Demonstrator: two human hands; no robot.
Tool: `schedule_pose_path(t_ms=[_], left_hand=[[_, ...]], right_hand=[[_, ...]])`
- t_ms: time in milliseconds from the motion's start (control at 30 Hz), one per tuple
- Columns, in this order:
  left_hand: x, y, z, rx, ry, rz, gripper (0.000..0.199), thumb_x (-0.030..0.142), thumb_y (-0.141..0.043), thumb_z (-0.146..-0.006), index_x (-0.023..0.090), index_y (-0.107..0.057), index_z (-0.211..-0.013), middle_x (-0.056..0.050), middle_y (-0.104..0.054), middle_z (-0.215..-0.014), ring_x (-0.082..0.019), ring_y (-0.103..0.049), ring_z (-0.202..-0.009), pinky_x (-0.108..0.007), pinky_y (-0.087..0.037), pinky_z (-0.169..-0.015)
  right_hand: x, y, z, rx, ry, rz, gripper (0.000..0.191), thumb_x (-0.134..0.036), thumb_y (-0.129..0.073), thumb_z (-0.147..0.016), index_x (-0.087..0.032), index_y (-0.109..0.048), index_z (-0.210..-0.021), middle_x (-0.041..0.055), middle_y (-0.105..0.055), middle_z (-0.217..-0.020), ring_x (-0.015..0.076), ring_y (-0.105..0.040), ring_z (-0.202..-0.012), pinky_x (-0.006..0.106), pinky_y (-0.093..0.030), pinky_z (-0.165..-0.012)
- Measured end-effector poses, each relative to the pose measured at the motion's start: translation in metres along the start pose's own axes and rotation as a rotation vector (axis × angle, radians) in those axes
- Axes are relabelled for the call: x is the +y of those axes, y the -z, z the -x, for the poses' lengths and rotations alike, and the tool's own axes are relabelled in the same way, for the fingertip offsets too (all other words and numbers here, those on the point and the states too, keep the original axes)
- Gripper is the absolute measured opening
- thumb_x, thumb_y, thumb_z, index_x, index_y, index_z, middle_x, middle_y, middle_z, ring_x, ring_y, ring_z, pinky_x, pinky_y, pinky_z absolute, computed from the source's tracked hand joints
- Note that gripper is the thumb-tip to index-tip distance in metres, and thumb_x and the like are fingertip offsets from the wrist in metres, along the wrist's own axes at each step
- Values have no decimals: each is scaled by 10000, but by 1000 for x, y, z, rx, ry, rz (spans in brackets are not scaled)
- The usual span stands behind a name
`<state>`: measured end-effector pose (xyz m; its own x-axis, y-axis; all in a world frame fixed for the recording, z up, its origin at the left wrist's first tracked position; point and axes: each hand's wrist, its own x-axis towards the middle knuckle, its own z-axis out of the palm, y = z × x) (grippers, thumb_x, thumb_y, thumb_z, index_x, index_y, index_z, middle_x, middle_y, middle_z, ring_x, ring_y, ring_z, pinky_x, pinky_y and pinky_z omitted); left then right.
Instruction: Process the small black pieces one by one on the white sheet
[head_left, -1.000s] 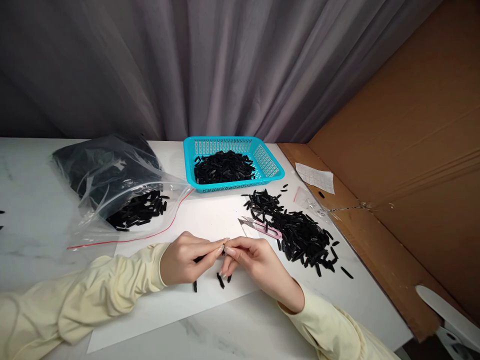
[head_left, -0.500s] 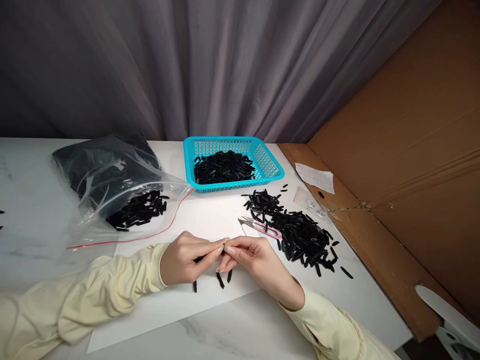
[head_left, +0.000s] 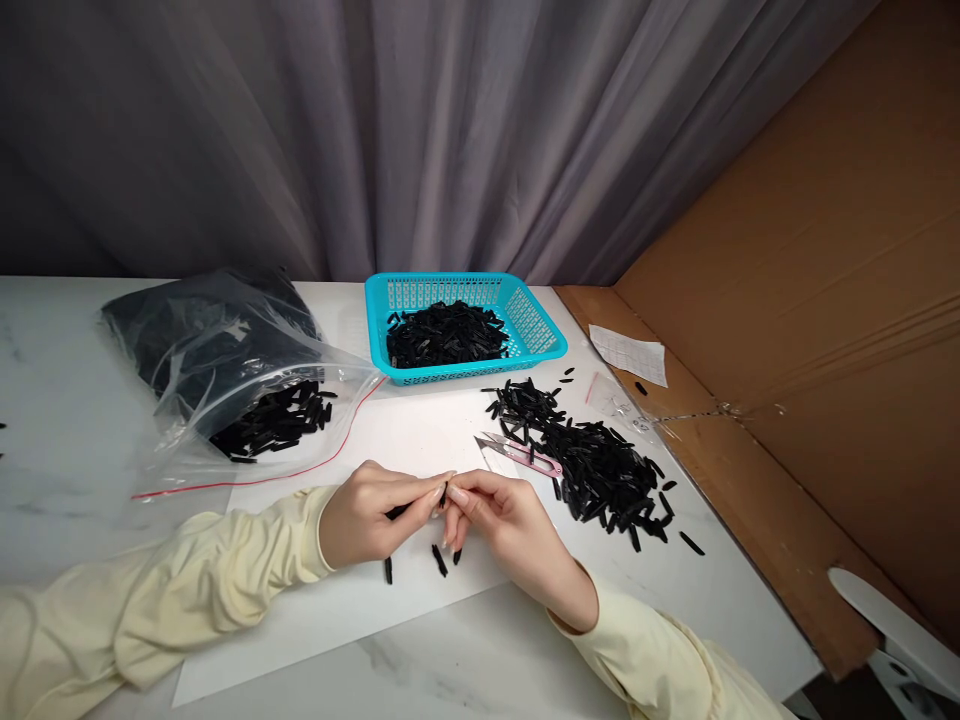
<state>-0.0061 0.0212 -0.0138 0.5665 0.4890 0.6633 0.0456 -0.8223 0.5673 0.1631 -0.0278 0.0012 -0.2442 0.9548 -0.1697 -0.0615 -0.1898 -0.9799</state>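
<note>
My left hand [head_left: 381, 515] and my right hand [head_left: 514, 520] meet fingertip to fingertip over a white sheet [head_left: 300, 600]. Between their pinched thumbs and forefingers is a small black strip [head_left: 442, 496], mostly covered by the fingers. More black shows inside the curl of my left hand, partly hidden. Below the hands a few loose black strips [head_left: 439, 561] lie on the sheet. Pink-handled thread snips [head_left: 525, 456] rest to the right, against a large heap of the same black strips [head_left: 611, 475].
A blue plastic basket [head_left: 469, 374] holding black strips stands at the back. At left, a clear zip bag [head_left: 225, 365] spills strips from its mouth. A paper slip [head_left: 628, 353] and a small clear bag [head_left: 619, 405] lie near the cardboard wall [head_left: 810, 270] on the right.
My right hand has shifted slightly, its wrist a little lower and further left. The pinched strip shows a bit more between the fingertips. My left hand has barely moved.
</note>
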Motion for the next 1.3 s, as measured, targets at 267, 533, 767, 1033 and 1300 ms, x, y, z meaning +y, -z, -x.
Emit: schedule_pose_path(t_ms=[267, 533, 767, 1033, 1300], left_hand=[[-1, -1, 1, 43, 39, 38, 273, 52, -498, -849, 112, -661, -1059, -16, -670, -572, -86, -582, -425, -145, -459, -427], [2, 1, -1, 45, 109, 24, 278, 128, -494, -882, 110, -656, -1107, -22, -684, -581, -75, -555, -388, -137, -454, -400], [5, 3, -2, 10, 213, 155, 224, 111, -519, -866, 92, -718, -967, -69, -736, -744, -107, -651, -533, -139, -522, -517], [8, 3, -5, 31, 286, 166, 247, 173, -508, -882, 116, -748, -860, -9, -662, -526, -108, -623, -450, -144, -529, -478], [7, 1, -2, 5, 209, 46, 261, 178, -464, -904, 123, -717, -931, -31, -718, -663, -65, -545, -380, -131, -479, -428]], right_hand=[[-7, 0, -1, -40, -84, -176, 279, -383, -694, -736, -134, -607, -828, 27, -652, -676, 132, -628, -581, 272, -515, -591], [-5, 1, 0, 36, -41, -111, 252, -350, -709, -727, -130, -598, -782, 4, -623, -585, 116, -595, -520, 243, -476, -513], [-12, 4, 4, -50, -128, -169, 247, -322, -740, -693, -127, -629, -795, 10, -636, -614, 112, -589, -495, 260, -477, -518], [-13, 12, 2, -114, -220, -370, 207, -271, -739, -711, -137, -701, -864, 19, -655, -690, 77, -529, -518, 261, -441, -570], [-14, 13, 0, -149, -237, -389, 200, -293, -710, -741, -147, -678, -873, -22, -576, -617, 76, -491, -510, 239, -398, -533]])
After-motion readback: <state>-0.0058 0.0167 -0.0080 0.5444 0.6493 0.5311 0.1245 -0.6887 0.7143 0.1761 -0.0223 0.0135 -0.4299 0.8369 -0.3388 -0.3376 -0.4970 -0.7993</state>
